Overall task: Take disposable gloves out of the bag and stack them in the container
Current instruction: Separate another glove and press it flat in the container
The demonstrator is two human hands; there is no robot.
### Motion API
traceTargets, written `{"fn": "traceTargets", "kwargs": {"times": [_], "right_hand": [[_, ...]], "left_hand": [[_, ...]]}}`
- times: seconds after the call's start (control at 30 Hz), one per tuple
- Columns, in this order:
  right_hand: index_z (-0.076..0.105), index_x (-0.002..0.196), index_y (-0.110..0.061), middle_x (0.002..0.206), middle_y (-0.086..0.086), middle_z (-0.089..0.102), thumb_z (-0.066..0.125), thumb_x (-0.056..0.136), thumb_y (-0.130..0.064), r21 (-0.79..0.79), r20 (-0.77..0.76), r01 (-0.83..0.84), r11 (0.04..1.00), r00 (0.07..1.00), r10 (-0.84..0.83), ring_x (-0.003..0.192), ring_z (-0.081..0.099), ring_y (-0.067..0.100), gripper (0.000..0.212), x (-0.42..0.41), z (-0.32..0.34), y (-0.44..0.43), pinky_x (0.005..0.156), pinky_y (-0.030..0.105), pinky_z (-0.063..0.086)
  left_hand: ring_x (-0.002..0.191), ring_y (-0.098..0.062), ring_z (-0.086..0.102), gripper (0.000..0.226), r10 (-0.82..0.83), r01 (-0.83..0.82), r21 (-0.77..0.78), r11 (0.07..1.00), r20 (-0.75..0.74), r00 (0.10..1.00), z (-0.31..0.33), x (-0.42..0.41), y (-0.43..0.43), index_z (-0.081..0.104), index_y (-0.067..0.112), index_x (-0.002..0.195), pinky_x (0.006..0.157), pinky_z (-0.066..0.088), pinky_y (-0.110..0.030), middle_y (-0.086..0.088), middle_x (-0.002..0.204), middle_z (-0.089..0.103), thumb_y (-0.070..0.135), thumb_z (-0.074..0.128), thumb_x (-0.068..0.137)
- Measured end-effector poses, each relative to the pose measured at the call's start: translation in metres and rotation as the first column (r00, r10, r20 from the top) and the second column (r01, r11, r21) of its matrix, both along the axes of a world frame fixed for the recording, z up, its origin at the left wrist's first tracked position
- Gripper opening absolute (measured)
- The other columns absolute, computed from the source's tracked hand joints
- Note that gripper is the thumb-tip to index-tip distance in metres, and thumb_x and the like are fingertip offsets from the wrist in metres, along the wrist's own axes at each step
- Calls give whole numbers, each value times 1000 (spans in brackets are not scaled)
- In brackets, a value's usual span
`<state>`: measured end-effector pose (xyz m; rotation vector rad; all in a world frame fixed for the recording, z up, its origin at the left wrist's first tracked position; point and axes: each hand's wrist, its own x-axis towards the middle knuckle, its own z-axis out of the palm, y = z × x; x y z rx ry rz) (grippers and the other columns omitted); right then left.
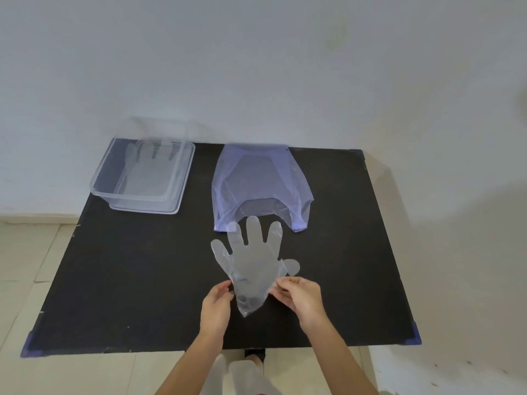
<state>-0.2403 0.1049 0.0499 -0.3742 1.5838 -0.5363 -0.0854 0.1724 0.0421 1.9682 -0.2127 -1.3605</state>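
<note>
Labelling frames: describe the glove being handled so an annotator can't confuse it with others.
On the black square table, near the front edge, a clear thin plastic disposable glove lies flat between the left hand and right hand. Unlike the glove in the clear plastic container, both hands pinch its cuff.

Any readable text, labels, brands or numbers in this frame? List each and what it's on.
None readable.
Clear container: no label or embossing visible.
Purple bag: plain, no print visible; one small dark speck near its top edge, too small to tell.
Disposable glove held by the left hand and right hand: plain clear film.
Black table: no markings, only purple corner guards.
</note>
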Motion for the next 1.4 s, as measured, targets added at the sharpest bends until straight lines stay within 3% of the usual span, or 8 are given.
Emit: {"fn": "traceTargets", "kwargs": {"times": [0.3, 0.4, 0.53, 0.77, 0.87, 1.13, 1.27, 1.4], "right_hand": [[70, 99, 0, 98, 20, 76, 71, 85, 0, 12, 215, 20, 1000, 976, -22, 92, 76, 28, 14, 18, 54, -19, 81, 36, 61], [71, 100, 1, 96, 20, 77, 72, 84, -1, -21, 214, -63, 998, 975, 66, 91, 76, 28, 16, 16, 61, -22, 82, 37, 61], [70, 103, -3, 100, 16, 75, 75, 82, -6, -98, 69, -194, 976, 977, 202, 95, 74, 25, 21, 11, 58, -22, 90, 38, 59], [48, 128, -28, 112, 0, 64, 77, 80, -16, -291, -331, -412, 863, 890, 314, 101, 66, 18, 57, 21, 52, -24, 90, 35, 55], [61, 122, -31, 120, 0, 63, 70, 80, -6, -249, -363, -546, 800, 818, 446, 99, 63, 15, 50, 34, 59, -31, 80, 29, 54], [70, 120, -22, 119, -1, 63, 74, 81, -6, -204, -373, -657, 726, 738, 563, 110, 60, 17, 42, 66, 90, -49, 104, 38, 49], [72, 116, -22, 118, -2, 65, 76, 81, -11, -241, -383, -674, 698, 727, 570, 109, 62, 16, 37, 98, 111, -55, 98, 33, 51], [72, 117, -20, 113, -4, 64, 76, 83, -15, -312, -403, -672, 672, 734, 546, 93, 62, 11, 35, 136, 132, -62, 68, 14, 47]], "left_hand": [[120, -36, 53, 40, 123, -124, 20, 992, -365, 923, 23, 1, -11, 50, 35, 129, 100, 47, -50, -7, 144, 42, 42, 58, 91], [111, -36, 59, 21, 179, -218, -28, 976, -473, 863, 29, 7, -20, 63, 28, 111, 98, 48, -51, -9, 131, 49, 27, 62, 90], [113, -29, 58, 31, 157, -189, -70, 979, -320, 934, 32, 12, -29, 66, 13, 116, 100, 47, -49, -10, 130, 56, 1, 60, 88], [108, -21, 60, 39, 108, -132, -154, 979, -158, 982, 37, 18, -30, 58, 10, 128, 97, 51, -40, -8, 130, 57, -2, 54, 91], [114, -23, 58, 39, 118, -144, -159, 977, -163, 980, 43, 28, -30, 58, 8, 128, 98, 50, -39, -9, 129, 58, -1, 56, 90], [104, -26, 62, 46, 40, -80, -161, 984, -240, 970, 62, 88, -24, 58, 7, 127, 93, 53, -43, -11, 127, 54, -10, 58, 85], [102, -28, 66, 47, 4, -69, -182, 981, -335, 942, 75, 127, -17, 60, 4, 124, 79, 59, -36, -12, 124, 58, -14, 60, 81], [97, -25, 69, 40, -5, -79, -245, 966, -323, 946, 93, 174, -27, 64, 4, 119, 72, 60, -31, -13, 122, 61, -12, 60, 82]]}}
